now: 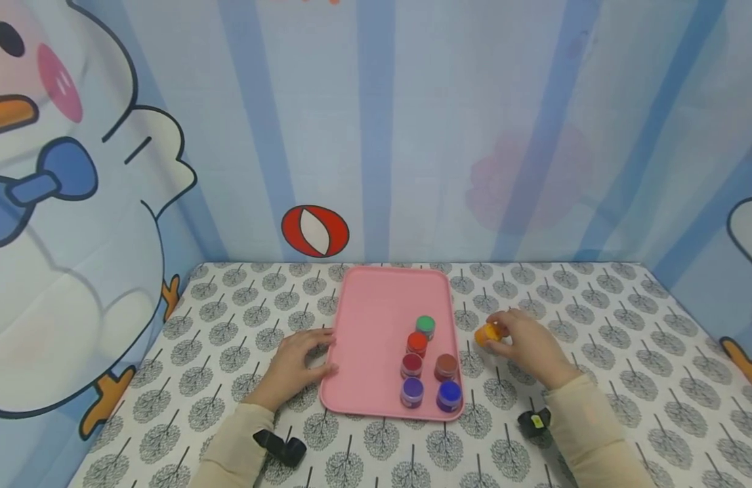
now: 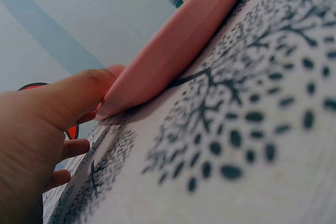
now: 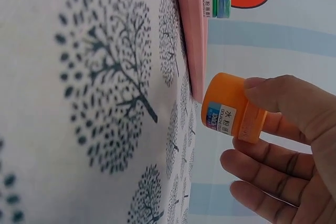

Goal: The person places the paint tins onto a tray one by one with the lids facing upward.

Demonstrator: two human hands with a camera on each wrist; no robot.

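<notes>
My right hand (image 1: 525,342) pinches an orange paint jar (image 3: 224,106) by its lid, between thumb and fingers. The jar is tilted above the patterned cloth, right of the pink tray (image 1: 370,339), and its printed label shows in the right wrist view. At the tray's left side, my left hand (image 1: 297,362) touches the rim with thumb and fingertips, fingers spread. In the tray's right half stand small paint jars: green (image 1: 425,327), red (image 1: 416,344), dark red (image 1: 411,366), brown (image 1: 446,367), purple (image 1: 412,392) and blue (image 1: 449,396).
A white tablecloth (image 1: 382,440) with dark tree prints covers the table. Behind the table hangs a striped blue backdrop (image 1: 425,135) with cartoon birds. A black strap device sits at the left wrist (image 1: 281,447) and another at the right wrist (image 1: 534,422).
</notes>
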